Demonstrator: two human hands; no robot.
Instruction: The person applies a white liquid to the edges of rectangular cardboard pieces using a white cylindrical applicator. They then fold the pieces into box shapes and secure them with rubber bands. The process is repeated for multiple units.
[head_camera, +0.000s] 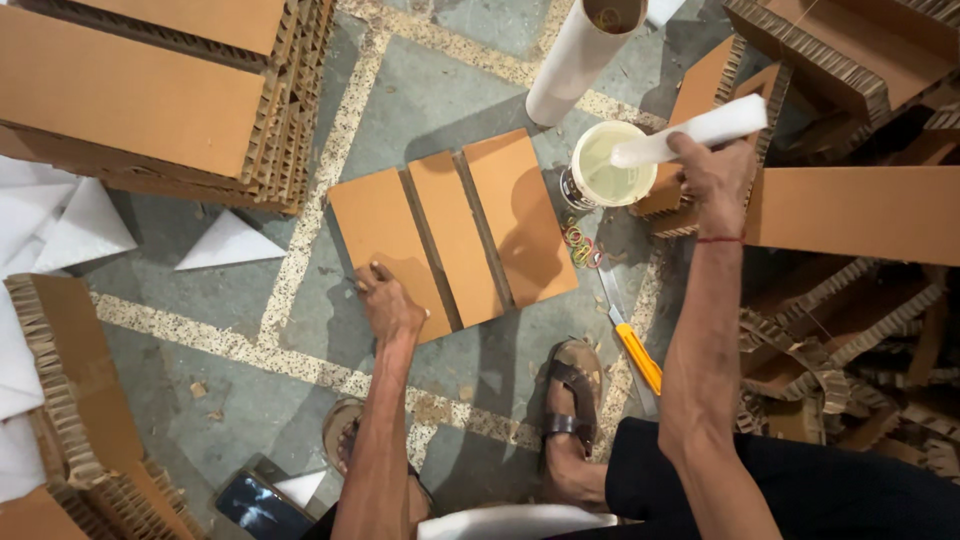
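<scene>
A brown cardboard panel (455, 232) with two cut grooves lies flat on the floor. My left hand (388, 300) presses on its near left corner, fingers bent down onto the board. My right hand (712, 180) is raised to the right, gripping a white foam strip (690, 132) whose end hangs over a round white tub of pale glue (606, 165). The tub stands just beyond the panel's far right corner.
A yellow-handled utility knife (632, 350) and coloured rubber bands (580, 245) lie right of the panel. A white tube (575, 55) stands behind the tub. Honeycomb cardboard stacks (150, 100) sit at left, scraps (840, 340) at right. My sandalled foot (572, 400) and a phone (262, 508) are near.
</scene>
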